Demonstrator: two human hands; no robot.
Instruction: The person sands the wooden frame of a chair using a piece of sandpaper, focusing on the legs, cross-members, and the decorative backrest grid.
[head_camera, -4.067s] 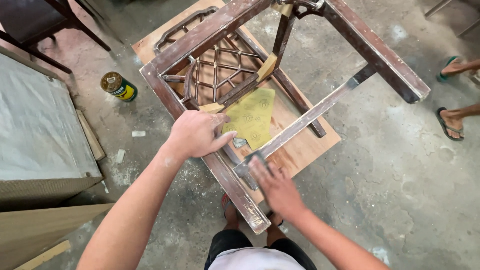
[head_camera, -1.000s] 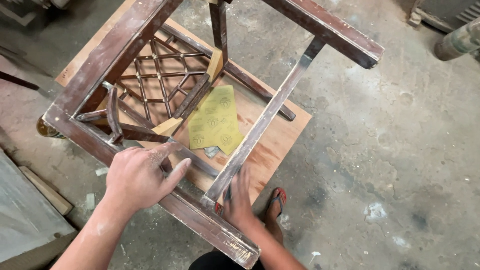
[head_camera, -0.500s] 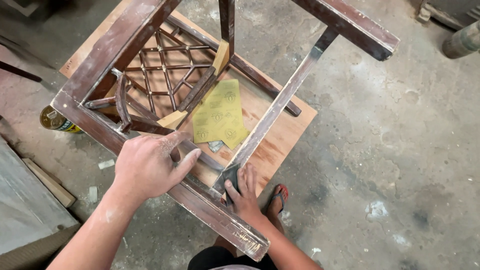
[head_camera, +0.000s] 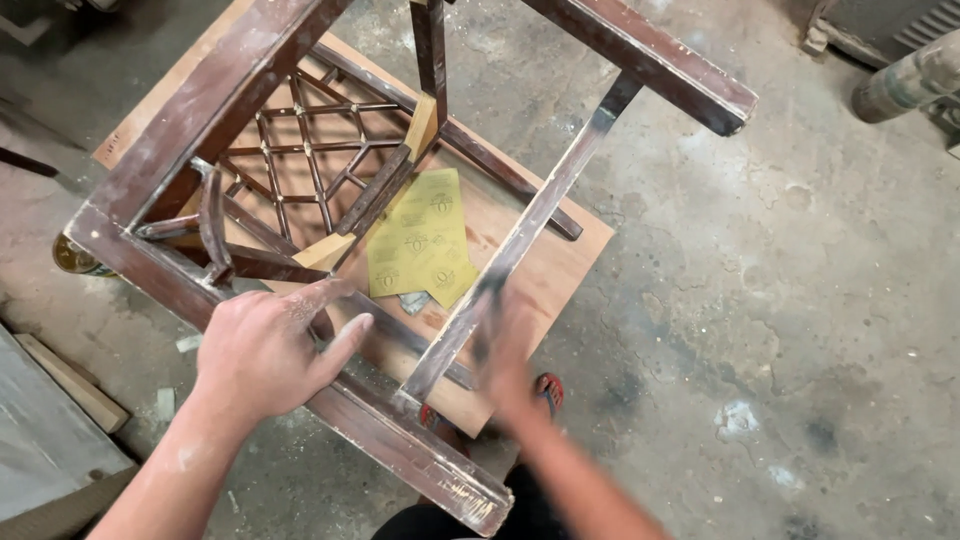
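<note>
A worn dark wooden chair frame (head_camera: 200, 110) lies upturned on a plywood board (head_camera: 560, 270) on the concrete floor. My left hand (head_camera: 265, 350) rests palm down on the near rail, with its fingers spread and gripping nothing. My right hand (head_camera: 510, 360) is blurred with motion. It presses a small dark sanding piece (head_camera: 488, 295) against the lower end of the pale, scuffed stretcher bar (head_camera: 560, 190). A yellow sheet of sandpaper (head_camera: 420, 240) lies flat on the board inside the frame, just left of that bar.
A round tin (head_camera: 70, 258) stands by the frame's left corner. A wood offcut (head_camera: 70, 385) lies at the lower left. A red sandal (head_camera: 548, 390) on my foot shows under the frame. A greenish cylinder (head_camera: 905, 85) lies at the top right.
My right hand has slid up the stretcher bar with the sanding piece and is now blurred. My left hand stays on the near rail. The view has shifted slightly.
</note>
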